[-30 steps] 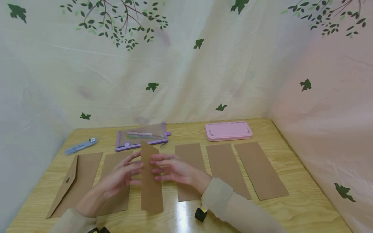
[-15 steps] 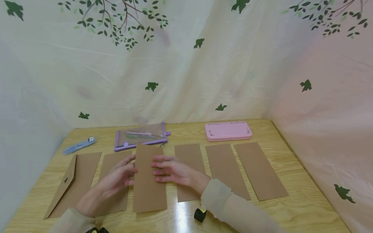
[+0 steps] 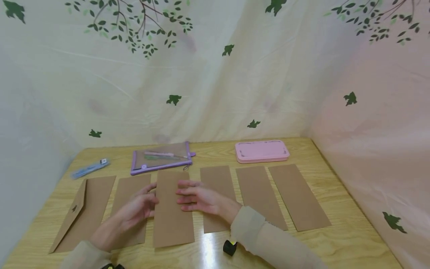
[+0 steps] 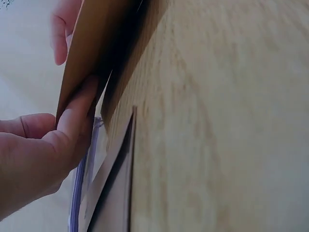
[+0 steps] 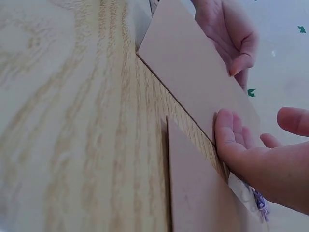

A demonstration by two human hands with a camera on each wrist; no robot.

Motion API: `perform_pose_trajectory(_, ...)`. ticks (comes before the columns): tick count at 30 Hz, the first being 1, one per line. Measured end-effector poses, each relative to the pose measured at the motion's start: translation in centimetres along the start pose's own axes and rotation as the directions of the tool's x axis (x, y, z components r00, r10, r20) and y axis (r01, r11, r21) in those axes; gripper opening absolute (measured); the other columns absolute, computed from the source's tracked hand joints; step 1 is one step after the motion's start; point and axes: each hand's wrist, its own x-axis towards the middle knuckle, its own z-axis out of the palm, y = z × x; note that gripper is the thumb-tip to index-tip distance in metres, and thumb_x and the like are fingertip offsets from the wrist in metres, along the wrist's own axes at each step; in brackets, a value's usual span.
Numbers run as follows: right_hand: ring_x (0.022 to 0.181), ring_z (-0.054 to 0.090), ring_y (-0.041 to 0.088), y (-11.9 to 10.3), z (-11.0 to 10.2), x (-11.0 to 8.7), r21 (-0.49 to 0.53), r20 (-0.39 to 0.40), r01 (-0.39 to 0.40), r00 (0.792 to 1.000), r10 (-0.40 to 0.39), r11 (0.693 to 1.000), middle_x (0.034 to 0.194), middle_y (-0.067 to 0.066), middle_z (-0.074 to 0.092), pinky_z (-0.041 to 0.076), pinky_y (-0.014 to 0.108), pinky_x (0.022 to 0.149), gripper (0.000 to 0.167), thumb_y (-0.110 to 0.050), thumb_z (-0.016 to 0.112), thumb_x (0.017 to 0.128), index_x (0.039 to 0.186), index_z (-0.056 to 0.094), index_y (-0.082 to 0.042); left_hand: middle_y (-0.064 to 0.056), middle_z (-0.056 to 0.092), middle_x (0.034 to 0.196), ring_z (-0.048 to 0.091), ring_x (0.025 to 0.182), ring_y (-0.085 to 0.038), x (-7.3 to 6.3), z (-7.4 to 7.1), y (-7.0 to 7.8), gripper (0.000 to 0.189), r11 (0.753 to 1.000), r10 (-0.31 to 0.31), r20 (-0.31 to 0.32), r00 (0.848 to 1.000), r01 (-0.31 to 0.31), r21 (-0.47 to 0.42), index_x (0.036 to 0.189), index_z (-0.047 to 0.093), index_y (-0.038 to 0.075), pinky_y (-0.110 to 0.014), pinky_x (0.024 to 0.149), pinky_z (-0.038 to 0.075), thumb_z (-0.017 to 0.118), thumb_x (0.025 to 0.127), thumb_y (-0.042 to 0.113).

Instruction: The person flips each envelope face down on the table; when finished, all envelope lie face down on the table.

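In the head view my left hand [image 3: 137, 209] holds a plain brown kraft-paper envelope [image 3: 173, 228] by its left edge. The left wrist view shows the thumb on one side of the envelope [image 4: 89, 38] and fingers behind it. My right hand [image 3: 201, 200] lays its fingertips on the envelope's face near the right edge. Its thumb [image 5: 294, 121] stands apart from the paper in the right wrist view. The envelope is tilted, its lower long edge at or close to the table. To its left lies another brown envelope [image 3: 134, 185], partly covered by my left hand.
At far left lies an envelope [image 3: 97, 201] with a pointed flap. Three more plain ones [image 3: 218, 179] [image 3: 262, 194] [image 3: 299, 194] lie to the right. Behind are a blue strip-like item [image 3: 89, 170], a purple-edged clear pouch [image 3: 161, 168] with pens, and a pink tin case [image 3: 262, 151].
The envelope, seen nearly edge-on a second ago, has turned its broad face towards the head camera and lowered slightly. Both hands have stayed at its sides.
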Motion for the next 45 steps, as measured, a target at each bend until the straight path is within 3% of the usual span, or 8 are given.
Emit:
perform_pose_trajectory(4,0.111,0.063,0.029,0.0,0.5,0.3,0.004,-0.005,-0.008,1.000,0.008,1.000,0.141,0.019,0.054,0.054,0.046,0.097,0.056,-0.011,0.057,0.101,0.153,0.039,-0.003,-0.027,0.041,0.141,0.061,0.107,-0.021,-0.5,-0.3,0.2,0.082,0.999,-0.013,-0.019,1.000,0.014,0.034,0.159,-0.009,-0.002,-0.042,0.090,0.058,0.042,0.094,-0.006)
perform_pose_trajectory(8,0.121,0.059,0.035,-0.2,0.8,0.2,-0.009,-0.014,-0.016,1.000,0.016,1.000,0.146,0.021,0.049,0.051,0.051,0.100,0.057,-0.011,0.055,0.101,0.155,0.037,-0.004,-0.015,0.051,0.125,0.059,0.106,-0.021,-0.5,-0.3,0.2,0.081,0.996,-0.030,-0.039,0.999,0.033,0.081,0.158,-0.007,-0.003,-0.041,0.088,0.058,0.048,0.098,0.002)
perform_pose_trajectory(13,0.126,0.055,0.038,-0.3,0.8,-0.1,-0.031,-0.022,-0.021,1.000,0.021,0.999,0.147,0.023,0.046,0.049,0.056,0.102,0.059,-0.010,0.054,0.101,0.157,0.034,-0.004,-0.022,0.045,0.136,0.055,0.111,-0.023,-0.6,0.2,-0.1,0.077,0.993,-0.037,-0.076,0.996,0.045,0.111,0.159,-0.001,-0.003,-0.042,0.088,0.057,0.048,0.101,0.007)
perform_pose_trajectory(19,0.122,0.055,0.037,-0.3,0.3,-0.5,-0.040,-0.057,-0.019,0.998,0.016,0.999,0.141,0.023,0.046,0.050,0.059,0.099,0.061,-0.010,0.055,0.101,0.157,0.031,-0.005,-0.037,0.027,0.152,0.049,0.126,-0.035,-0.8,1.0,0.0,0.077,0.987,-0.043,-0.061,0.997,0.052,0.154,0.159,-0.001,-0.005,-0.045,0.093,0.056,0.050,0.102,0.011)
perform_pose_trajectory(25,0.120,0.057,0.036,-0.3,0.5,-0.5,-0.036,-0.092,-0.007,0.996,0.004,0.999,0.137,0.022,0.048,0.052,0.056,0.097,0.060,-0.010,0.057,0.100,0.155,0.035,-0.005,-0.037,0.017,0.157,0.038,0.136,-0.044,-1.3,1.2,0.6,0.075,0.976,-0.055,-0.073,0.996,0.070,0.209,0.160,0.004,-0.002,-0.043,0.092,0.054,0.051,0.104,0.013)
perform_pose_trajectory(30,0.120,0.058,0.037,0.1,1.1,-0.5,-0.023,-0.097,-0.010,0.995,0.008,1.000,0.134,0.022,0.051,0.052,0.057,0.096,0.059,-0.009,0.056,0.099,0.155,0.035,-0.004,-0.035,0.017,0.157,0.029,0.141,-0.051,-2.2,1.2,0.9,0.075,0.964,-0.051,-0.079,0.996,0.070,0.255,0.161,0.007,0.000,-0.052,0.097,0.051,0.054,0.104,0.016)
perform_pose_trajectory(37,0.122,0.057,0.037,0.3,1.7,-0.5,-0.047,-0.092,0.005,0.996,-0.009,0.999,0.134,0.024,0.052,0.052,0.056,0.097,0.062,-0.008,0.058,0.098,0.155,0.034,-0.003,-0.034,0.016,0.160,0.029,0.143,-0.049,-3.0,1.3,1.2,0.073,0.950,-0.015,-0.122,0.992,0.052,0.308,0.160,0.015,0.002,-0.052,0.103,0.048,0.058,0.103,0.018)
perform_pose_trajectory(45,0.121,0.058,0.036,0.2,1.4,-0.9,-0.047,-0.101,0.004,0.995,-0.008,0.999,0.133,0.024,0.052,0.053,0.055,0.096,0.061,-0.008,0.058,0.099,0.155,0.033,-0.002,-0.034,0.018,0.160,0.029,0.143,-0.046,-2.9,1.5,1.0,0.075,0.939,0.014,-0.101,0.995,0.021,0.342,0.159,0.017,0.001,-0.050,0.108,0.045,0.061,0.102,0.021)
